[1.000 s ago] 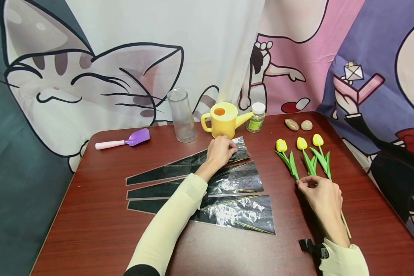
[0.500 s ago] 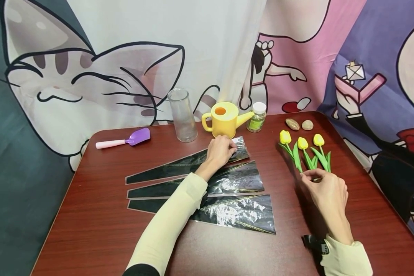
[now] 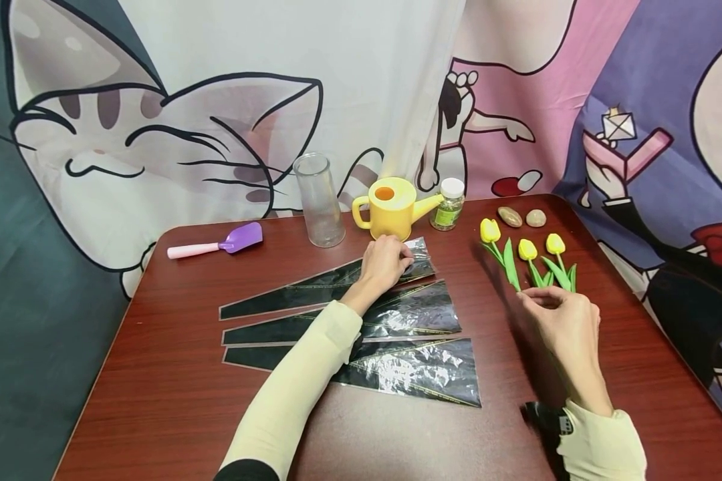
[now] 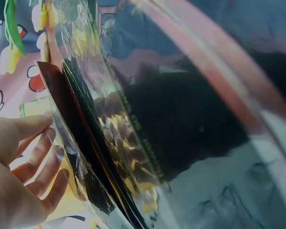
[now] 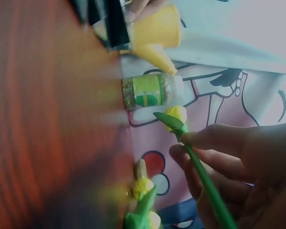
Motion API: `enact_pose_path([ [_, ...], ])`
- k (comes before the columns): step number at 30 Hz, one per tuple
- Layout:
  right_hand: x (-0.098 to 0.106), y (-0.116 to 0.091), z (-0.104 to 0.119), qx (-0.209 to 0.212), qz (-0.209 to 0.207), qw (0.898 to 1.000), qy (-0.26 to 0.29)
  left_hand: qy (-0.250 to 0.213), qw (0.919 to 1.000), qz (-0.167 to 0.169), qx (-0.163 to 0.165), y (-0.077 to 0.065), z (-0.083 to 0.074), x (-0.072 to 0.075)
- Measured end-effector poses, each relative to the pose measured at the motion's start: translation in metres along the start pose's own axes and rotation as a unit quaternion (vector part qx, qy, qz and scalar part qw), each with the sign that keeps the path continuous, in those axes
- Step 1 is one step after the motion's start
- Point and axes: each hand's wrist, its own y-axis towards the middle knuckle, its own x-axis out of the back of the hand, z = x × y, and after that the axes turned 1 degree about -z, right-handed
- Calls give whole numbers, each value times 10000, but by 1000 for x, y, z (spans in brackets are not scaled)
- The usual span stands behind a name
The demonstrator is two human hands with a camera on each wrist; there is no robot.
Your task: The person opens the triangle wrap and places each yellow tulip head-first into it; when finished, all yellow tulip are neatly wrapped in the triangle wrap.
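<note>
The left hand (image 3: pixel 382 264) is on the near side of the yellow watering can (image 3: pixel 391 207), thumb and fingertips pinching the edge of a black plastic sleeve (image 3: pixel 313 292) at its wide end; the sleeve lies on the desk (image 3: pixel 156 387) just in front of the can. I cannot tell whether its two layers are parted there. The right hand (image 3: pixel 568 327), well to the right of the watering can and nearer the person, pinches a green stem between thumb and fingers; its yellow tulip (image 3: pixel 509 266) points away from the person, and in the right wrist view it seems raised off the desk. Two other tulips (image 3: pixel 555 243) lie farther right of the can. The step in hand looks like picking up this one flower while the sleeve is steadied. The next move would seem to call for bringing the tulip left, to the sleeve in front of the watering can, with a light grip on the thin stem and the film's wide end spread.
</note>
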Motion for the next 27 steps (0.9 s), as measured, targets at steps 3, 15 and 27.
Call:
enact_pose_path([
  [3, -3, 4, 2, -286, 98, 9986, 434, -17, 10000, -7, -24, 1, 0, 0],
  [15, -27, 14, 13, -1740, -164, 9260, 3347, -40, 10000, 28, -25, 0, -2, 1],
  [27, -49, 15, 23, -2203, -594, 8762, 4245, 4, 10000, 11, -17, -3, -1, 3],
])
